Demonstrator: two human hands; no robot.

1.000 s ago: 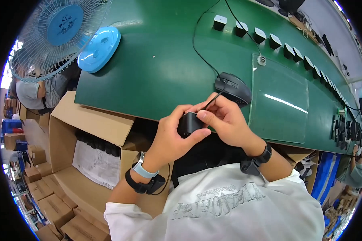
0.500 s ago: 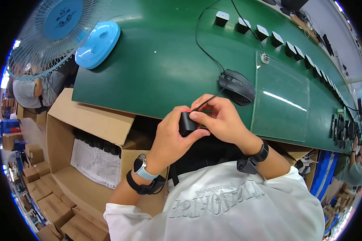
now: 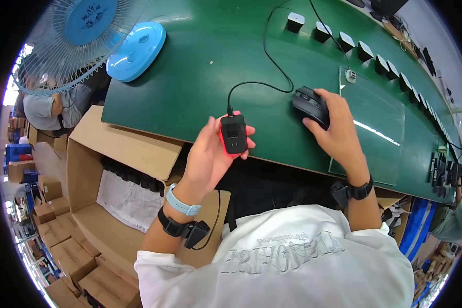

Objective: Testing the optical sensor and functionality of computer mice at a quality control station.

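Two hands work at mid-frame: the left hand (image 3: pixel 208 154) is clamped around one small black device (image 3: pixel 234 134) with a cable, held just above the green bench (image 3: pixel 200 66) edge; the right hand (image 3: pixel 339 131) rests closed over one black mouse (image 3: pixel 309 104). Seven small black-and-white blocks (image 3: pixel 295 21) line the upper right; one blue fan (image 3: pixel 82 36) stands upper left.
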